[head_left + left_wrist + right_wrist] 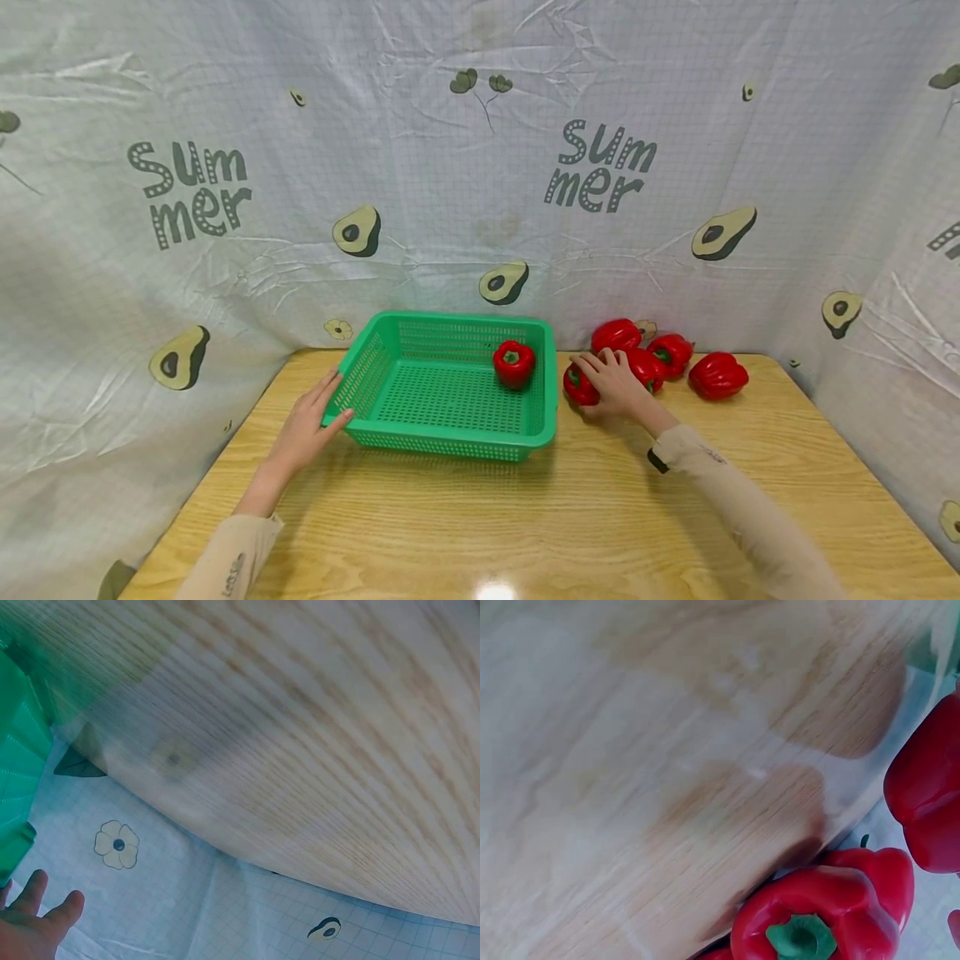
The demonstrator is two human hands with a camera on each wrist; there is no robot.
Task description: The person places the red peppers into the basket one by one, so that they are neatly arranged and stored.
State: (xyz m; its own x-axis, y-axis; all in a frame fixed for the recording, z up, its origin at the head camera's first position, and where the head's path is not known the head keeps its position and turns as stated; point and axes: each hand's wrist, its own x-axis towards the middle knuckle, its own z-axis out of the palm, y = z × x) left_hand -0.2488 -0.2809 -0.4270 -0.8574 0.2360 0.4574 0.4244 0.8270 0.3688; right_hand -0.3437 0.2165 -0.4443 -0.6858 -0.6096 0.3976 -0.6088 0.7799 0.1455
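A green plastic basket [442, 440] stands on the wooden table with one red bell pepper [513, 367] inside, near its right wall. My left hand [306, 425] rests against the basket's left rim, fingers extended and thumb at the near corner; part of this hand [34, 922] shows at the lower left of the left wrist view. To the right of the basket, my right hand [611, 385] grips another red bell pepper [576, 388] by its top and near side. Close behind that hand lies a further pepper [647, 367], partly covered by it.
More red bell peppers lie at the back right, among them one against the cloth [617, 333], one with its green stem showing [670, 353] and one apart at the right [717, 377]. A white printed cloth [450, 167] hangs behind the wooden table [450, 517].
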